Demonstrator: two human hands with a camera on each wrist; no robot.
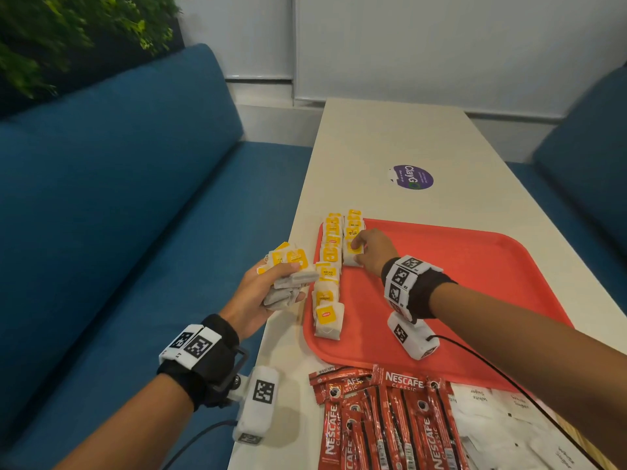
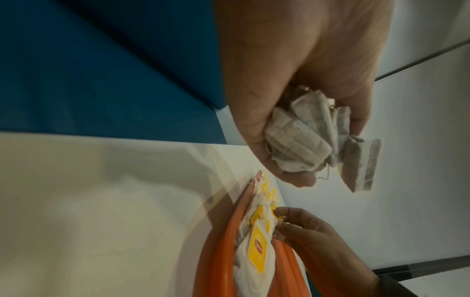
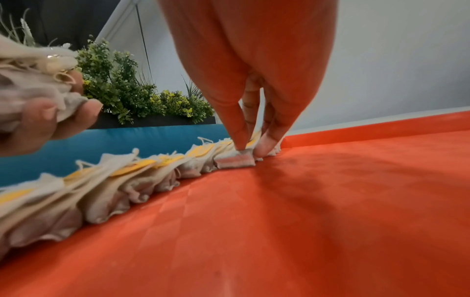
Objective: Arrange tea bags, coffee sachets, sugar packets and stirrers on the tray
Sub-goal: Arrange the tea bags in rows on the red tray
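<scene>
My left hand (image 1: pixel 288 283) hovers over the table's left edge and grips a bunch of tea bags (image 1: pixel 288 262) with yellow tags; the left wrist view shows them crumpled in the palm (image 2: pixel 297 140). On the red tray (image 1: pixel 458 283) a long row of tea bags (image 1: pixel 327 276) runs along the left rim. A shorter second row (image 1: pixel 353 225) lies beside it. My right hand (image 1: pixel 358 247) pinches the nearest tea bag (image 3: pixel 234 160) of that second row against the tray floor (image 3: pixel 305 221). No stirrers are in view.
Red Nescafe coffee sachets (image 1: pixel 380 418) lie in a heap on the table in front of the tray, with white sugar packets (image 1: pixel 502 429) to their right. A purple sticker (image 1: pixel 412 177) is beyond the tray. A blue sofa (image 1: pixel 135 198) flanks the table's left edge.
</scene>
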